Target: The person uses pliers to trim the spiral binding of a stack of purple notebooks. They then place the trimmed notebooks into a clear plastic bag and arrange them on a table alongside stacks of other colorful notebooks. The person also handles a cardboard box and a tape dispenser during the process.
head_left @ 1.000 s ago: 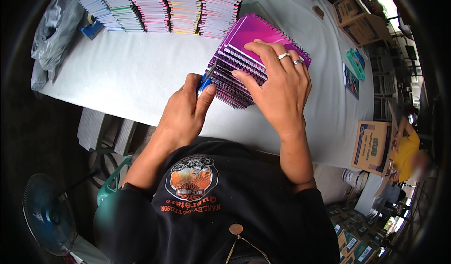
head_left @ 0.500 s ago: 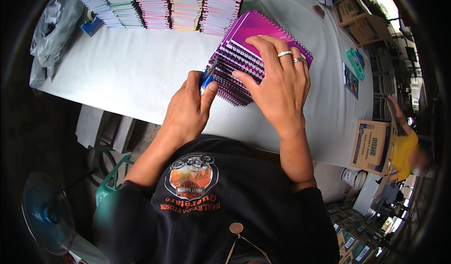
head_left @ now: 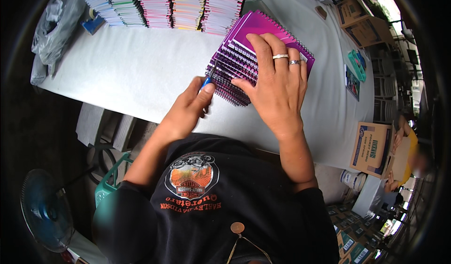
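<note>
A stack of purple spiral notebooks (head_left: 272,26) stands on the table, its black coil bindings turned toward me. My left hand (head_left: 182,111) is closed around a small pair of blue-handled pliers (head_left: 206,80). Their dark jaws touch or nearly touch the coil ends at the stack's left edge; the exact contact is too small to tell. My right hand (head_left: 278,87) grips the stack from the right, fingers curved over the top cover and thumb against the coils. Two rings show on its fingers.
Tall stacks of bound books (head_left: 169,5) line the table's far side. A grey plastic bag (head_left: 56,33) and a blue tape dispenser (head_left: 94,24) lie at far left. Rightward are a teal basket (head_left: 357,65), a cardboard box (head_left: 371,149) and a person in yellow (head_left: 408,158). A fan (head_left: 47,212) stands lower left.
My left hand has turned slightly, and the pliers' jaws look closer together. My right hand has barely shifted on the stack. The person in yellow has lowered a raised arm toward the box.
</note>
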The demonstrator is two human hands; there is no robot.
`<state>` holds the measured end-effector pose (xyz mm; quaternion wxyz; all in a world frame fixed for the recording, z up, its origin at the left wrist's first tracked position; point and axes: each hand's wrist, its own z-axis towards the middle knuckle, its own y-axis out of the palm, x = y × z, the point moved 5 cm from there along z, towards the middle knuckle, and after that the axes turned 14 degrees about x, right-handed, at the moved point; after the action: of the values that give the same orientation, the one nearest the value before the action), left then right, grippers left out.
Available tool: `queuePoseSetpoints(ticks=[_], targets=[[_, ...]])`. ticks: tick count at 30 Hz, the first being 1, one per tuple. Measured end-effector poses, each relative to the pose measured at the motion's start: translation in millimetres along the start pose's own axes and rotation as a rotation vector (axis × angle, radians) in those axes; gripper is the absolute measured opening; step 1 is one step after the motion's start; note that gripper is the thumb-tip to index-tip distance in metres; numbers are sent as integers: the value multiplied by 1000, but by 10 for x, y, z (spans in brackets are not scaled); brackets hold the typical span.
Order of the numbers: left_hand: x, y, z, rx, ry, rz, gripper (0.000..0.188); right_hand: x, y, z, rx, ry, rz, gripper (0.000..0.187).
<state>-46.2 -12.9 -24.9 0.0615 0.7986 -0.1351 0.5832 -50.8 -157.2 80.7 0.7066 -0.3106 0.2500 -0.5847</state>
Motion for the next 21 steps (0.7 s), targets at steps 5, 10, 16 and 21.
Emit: queuePoseSetpoints(ticks=[5,10,16,21], targets=[[25,-20,-67,-397,-470,-896,57,5,40,-48,3,18,-28,76],[-156,-75,46,-633,-466,-1110,59,-12,25,-40,8,9,-37,76],[-63,-24,11,-563,-525,-1105,54,-24,14,-43,-14,18,-35,76],[125,-130,-9,250,222,609,40,-26,31,-51,-22,15,-20,79]])
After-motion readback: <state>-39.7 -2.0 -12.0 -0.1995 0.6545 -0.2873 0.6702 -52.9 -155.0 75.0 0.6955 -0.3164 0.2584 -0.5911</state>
